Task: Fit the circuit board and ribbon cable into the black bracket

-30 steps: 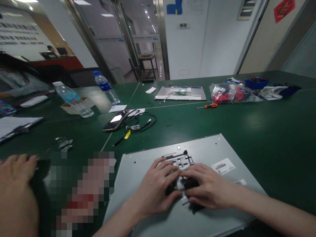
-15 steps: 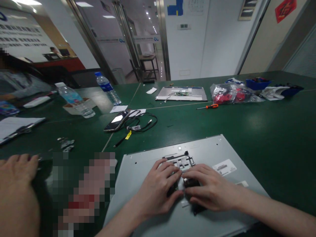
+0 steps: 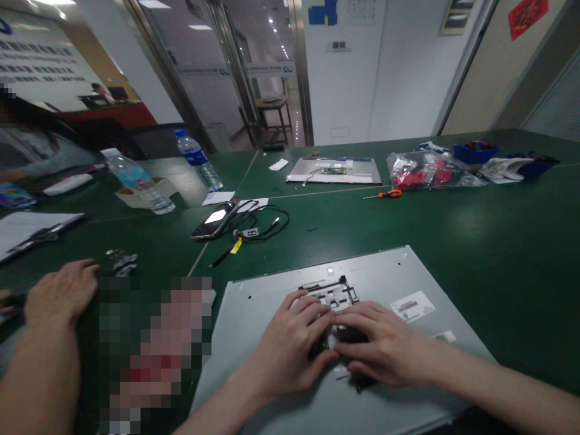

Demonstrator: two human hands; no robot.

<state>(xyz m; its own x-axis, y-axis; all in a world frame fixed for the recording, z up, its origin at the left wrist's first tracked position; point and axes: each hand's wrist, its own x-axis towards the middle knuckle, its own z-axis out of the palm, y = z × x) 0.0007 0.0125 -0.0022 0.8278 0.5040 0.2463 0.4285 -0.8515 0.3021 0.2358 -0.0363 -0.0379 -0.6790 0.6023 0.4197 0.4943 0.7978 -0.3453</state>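
Note:
A large flat grey metal panel [image 3: 380, 275], like the back of a flat screen, lies before me. My left hand [image 3: 294, 341] rests over its middle, fingers curled round a small black part [image 3: 352, 336]. From the other side, my right hand [image 3: 385, 347] closes on the same part, and the two sets of fingertips meet. Most of that part is covered by my fingers, so its exact kind is hidden. Just beyond my fingertips is a cut-out metal mount with a black cable [image 3: 343, 283]. White labels [image 3: 412, 306] are stuck on the panel's right side.
Another person's hand [image 3: 63, 290] reaches in at the left, near small metal pieces [image 3: 123, 263]. A phone [image 3: 215, 220] and a black cable [image 3: 272, 238] lie ahead. Further back are bottles [image 3: 198, 160], a second panel [image 3: 334, 175], an orange screwdriver [image 3: 390, 194] and a plastic bag [image 3: 430, 171].
The other person's hand at the left has moved right and forward, closer to the small metal pieces. My own hands stay almost in place, with slight shifts of the right fingers.

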